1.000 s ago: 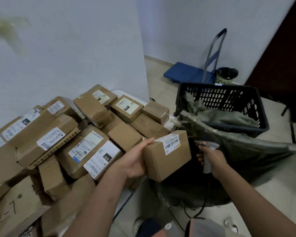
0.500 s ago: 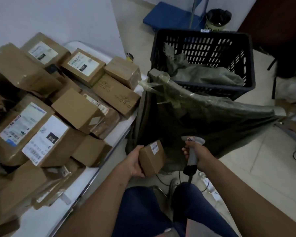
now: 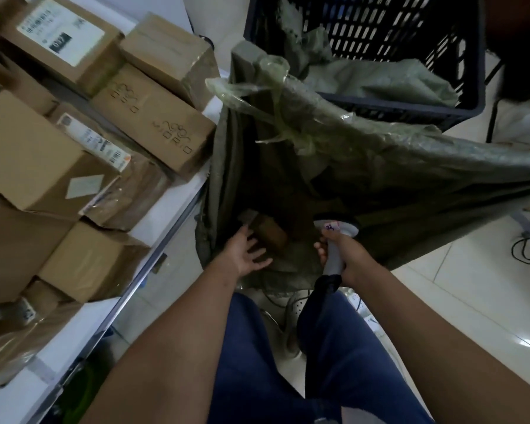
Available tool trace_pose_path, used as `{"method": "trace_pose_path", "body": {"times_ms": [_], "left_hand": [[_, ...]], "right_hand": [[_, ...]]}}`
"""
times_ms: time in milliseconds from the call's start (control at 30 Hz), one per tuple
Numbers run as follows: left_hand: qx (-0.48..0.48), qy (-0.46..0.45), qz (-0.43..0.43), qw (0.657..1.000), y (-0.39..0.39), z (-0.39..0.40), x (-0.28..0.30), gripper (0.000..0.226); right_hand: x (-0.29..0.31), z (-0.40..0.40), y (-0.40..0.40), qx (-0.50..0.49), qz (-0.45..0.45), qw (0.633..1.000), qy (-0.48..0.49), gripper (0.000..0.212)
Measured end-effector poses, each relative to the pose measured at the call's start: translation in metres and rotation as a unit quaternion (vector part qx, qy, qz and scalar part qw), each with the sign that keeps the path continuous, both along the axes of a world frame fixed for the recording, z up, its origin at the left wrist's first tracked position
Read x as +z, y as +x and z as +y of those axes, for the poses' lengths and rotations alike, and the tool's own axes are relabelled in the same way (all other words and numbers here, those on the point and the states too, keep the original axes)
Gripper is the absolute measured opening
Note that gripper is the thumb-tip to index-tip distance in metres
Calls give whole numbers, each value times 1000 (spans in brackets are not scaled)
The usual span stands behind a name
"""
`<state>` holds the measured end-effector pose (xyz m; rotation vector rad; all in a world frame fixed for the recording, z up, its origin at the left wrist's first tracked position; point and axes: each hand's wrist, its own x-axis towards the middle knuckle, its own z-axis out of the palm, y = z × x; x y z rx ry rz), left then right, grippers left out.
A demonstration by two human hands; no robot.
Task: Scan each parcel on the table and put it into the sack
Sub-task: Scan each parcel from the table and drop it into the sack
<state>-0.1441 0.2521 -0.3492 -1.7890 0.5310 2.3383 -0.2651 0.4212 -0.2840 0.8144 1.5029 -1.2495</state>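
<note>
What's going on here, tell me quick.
A person is bagging parcels. The open left hand is at the mouth of the dark green plastic sack, just by a small brown cardboard box lying inside it. The right hand grips a white handheld barcode scanner. More brown cardboard parcels wait on the white table.

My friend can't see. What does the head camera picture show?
A person's open left hand has just let a small brown parcel drop into a green sack, while the right hand grips a scanner. More cardboard parcels wait on the table beside it.
</note>
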Motion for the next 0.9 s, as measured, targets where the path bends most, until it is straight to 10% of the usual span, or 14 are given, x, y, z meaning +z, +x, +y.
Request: {"method": "trace_pose_path", "body": {"times_ms": [300,900], "left_hand": [[-140,-65,17,988,21,13,24,40],[-390,-400,66,827,120,-62,228,28]], "right_hand": [[19,-4,8,44,27,999,3,23],[178,-115,105,151,224,958,-94,11]]}}
